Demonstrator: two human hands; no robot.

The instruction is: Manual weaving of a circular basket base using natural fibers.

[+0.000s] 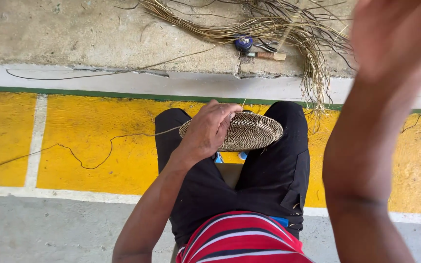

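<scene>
A round woven basket disc (249,131) of tan fibre rests on my knees, over my black trousers. My left hand (208,129) grips its left rim, fingers curled over the edge. A thin fibre strand (98,158) trails from the disc leftward across the yellow floor. My right hand (395,34) is raised high and close to the camera at the upper right, blurred. A fine strand (287,30) runs up toward it, but whether the fingers pinch it is unclear.
A bundle of long dry grass fibres (278,29) lies on the concrete ledge ahead, with a small blue tool and a wooden-handled tool (264,55) beside it. Yellow painted floor with white lines lies below the ledge.
</scene>
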